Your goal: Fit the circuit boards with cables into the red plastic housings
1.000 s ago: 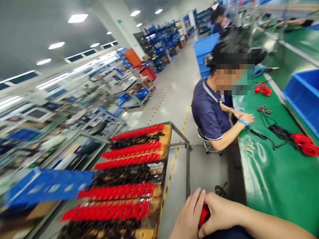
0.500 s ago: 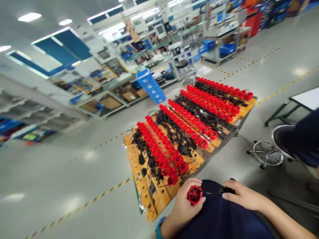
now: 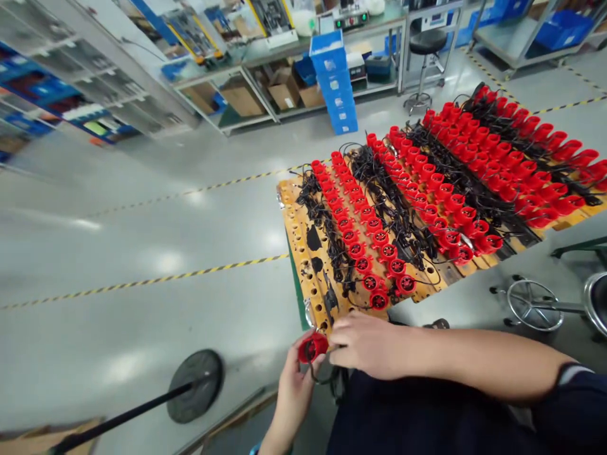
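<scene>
My left hand (image 3: 294, 385) is closed around a red round housing (image 3: 313, 347), its open end turned up and dark parts showing inside. A black cable (image 3: 323, 382) loops out of the housing and hangs under my right hand. The right hand (image 3: 358, 341) is just beside the housing, its fingers curled at the cable; its palm side is hidden. Beyond both hands, rows of similar red housings (image 3: 370, 282) stand on a yellow board with holes (image 3: 296, 234), black cables (image 3: 332, 246) heaped between the rows.
A black round base with a pole (image 3: 196, 385) stands on the floor at lower left. Stacked blue bins (image 3: 336, 85) are before a workbench (image 3: 279, 47). At right is a wheeled stool (image 3: 535, 304); another stool (image 3: 427, 43) stands at the back. Striped tape (image 3: 190, 273) marks the floor.
The view has swung left and down. My hands have come together at the board's near left corner, and the right hand has crossed over toward the red housing, which stays in my left hand.
</scene>
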Motion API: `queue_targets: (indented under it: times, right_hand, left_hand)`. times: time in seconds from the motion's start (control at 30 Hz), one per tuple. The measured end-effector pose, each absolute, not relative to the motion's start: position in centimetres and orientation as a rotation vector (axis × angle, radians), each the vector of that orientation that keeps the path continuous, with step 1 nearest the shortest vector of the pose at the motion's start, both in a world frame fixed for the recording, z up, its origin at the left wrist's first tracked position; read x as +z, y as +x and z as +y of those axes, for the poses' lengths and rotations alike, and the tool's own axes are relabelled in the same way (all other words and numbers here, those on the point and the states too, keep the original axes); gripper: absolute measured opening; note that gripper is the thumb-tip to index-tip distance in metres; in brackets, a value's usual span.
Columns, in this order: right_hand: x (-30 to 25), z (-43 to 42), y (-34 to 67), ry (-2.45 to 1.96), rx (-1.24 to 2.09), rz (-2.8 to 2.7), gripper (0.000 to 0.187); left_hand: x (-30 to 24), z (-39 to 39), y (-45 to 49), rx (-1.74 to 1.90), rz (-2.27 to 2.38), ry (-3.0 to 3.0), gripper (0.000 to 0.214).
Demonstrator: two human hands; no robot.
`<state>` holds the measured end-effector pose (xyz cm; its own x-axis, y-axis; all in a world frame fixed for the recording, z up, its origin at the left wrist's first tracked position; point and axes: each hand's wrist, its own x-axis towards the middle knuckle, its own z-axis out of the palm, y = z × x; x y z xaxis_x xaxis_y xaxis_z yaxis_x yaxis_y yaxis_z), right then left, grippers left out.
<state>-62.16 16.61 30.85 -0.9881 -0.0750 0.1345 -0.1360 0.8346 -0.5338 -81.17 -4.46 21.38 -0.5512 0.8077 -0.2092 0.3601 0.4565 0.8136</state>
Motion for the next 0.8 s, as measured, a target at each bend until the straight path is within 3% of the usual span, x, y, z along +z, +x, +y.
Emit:
queue_targets:
  times: [0.13, 0.37, 0.67, 0.8]
  right_hand:
    - [27.0, 17.7, -66.3, -0.015, 0.729, -2.866, 0.022]
    - [23.7, 15.7, -59.9, -0.441, 1.019, -2.912, 0.037]
    - [25.3, 12.4, -48.0, -0.920, 1.394, -2.406, 0.039]
    - [24.1, 11.7, -42.3, -1.116, 1.441, -2.255, 0.034]
  left_hand:
    - [18.5, -3.8, -82.8, 1.000, 2.117, 0.975, 0.059]
    - [15.0, -2.3, -84.0, 0.846, 2.087, 1.200, 0.051]
    - [15.2, -1.8, -85.0, 0.595, 2.242, 1.345, 0.056]
    - [18.1, -1.9, -85.3, 0.547, 2.262, 1.408, 0.067]
